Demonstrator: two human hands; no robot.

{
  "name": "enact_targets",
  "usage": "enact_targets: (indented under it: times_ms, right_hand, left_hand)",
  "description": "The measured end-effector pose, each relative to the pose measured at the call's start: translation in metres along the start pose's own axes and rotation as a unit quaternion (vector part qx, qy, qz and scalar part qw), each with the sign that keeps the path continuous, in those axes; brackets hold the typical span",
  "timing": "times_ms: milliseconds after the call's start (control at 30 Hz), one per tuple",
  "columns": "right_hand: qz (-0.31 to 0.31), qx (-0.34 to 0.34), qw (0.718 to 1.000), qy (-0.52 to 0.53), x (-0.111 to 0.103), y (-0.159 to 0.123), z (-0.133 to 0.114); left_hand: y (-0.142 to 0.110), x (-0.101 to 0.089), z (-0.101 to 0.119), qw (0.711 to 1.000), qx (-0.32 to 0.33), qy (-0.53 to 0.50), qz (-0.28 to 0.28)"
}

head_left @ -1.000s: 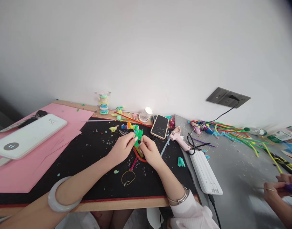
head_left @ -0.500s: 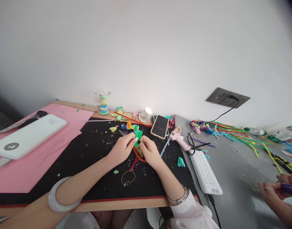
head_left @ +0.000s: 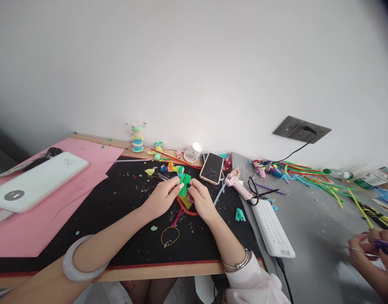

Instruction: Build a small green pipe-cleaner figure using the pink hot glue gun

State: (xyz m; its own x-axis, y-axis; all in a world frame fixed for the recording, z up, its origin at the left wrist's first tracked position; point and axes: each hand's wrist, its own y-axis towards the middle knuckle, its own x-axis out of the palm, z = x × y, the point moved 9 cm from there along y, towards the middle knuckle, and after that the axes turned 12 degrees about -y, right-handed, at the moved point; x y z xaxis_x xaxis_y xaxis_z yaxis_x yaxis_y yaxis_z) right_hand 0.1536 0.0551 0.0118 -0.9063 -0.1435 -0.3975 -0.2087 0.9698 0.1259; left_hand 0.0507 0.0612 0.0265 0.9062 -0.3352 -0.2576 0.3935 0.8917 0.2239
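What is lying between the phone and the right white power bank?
In the head view, a pink glue gun and black cable lie between the phone and power bank.

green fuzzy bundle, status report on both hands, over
Left hand and right hand both gripping green fuzzy bundle. Bundle held above black mat. Orange fuzzy strip close below; silver-tipped scissors partly hidden behind left hand.

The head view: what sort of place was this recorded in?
Probably a craft corner at a desk against a wall: a pink glue gun, a heap of colourful fuzzy stems and a black mat strewn with scraps.
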Motion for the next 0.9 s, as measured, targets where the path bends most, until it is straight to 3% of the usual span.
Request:
enact_targets:
  times_ms: [200, 400, 900]
  right_hand:
    - [0.018, 0.000, 0.999, -0.026, -0.004, 0.001, 0.003]
    - [-0.005, -0.027, 0.997, -0.071, 0.001, -0.001, -0.006]
    - [-0.019, -0.047, 0.992, -0.116, 0.002, -0.001, -0.013]
  left_hand:
    - [-0.001, 0.007, -0.001, 0.999, -0.012, -0.013, -0.046]
    - [0.000, 0.000, -0.007, 0.999, -0.021, -0.036, -0.005]
    - [-0.001, 0.004, -0.002, 0.999, -0.009, -0.035, -0.019]
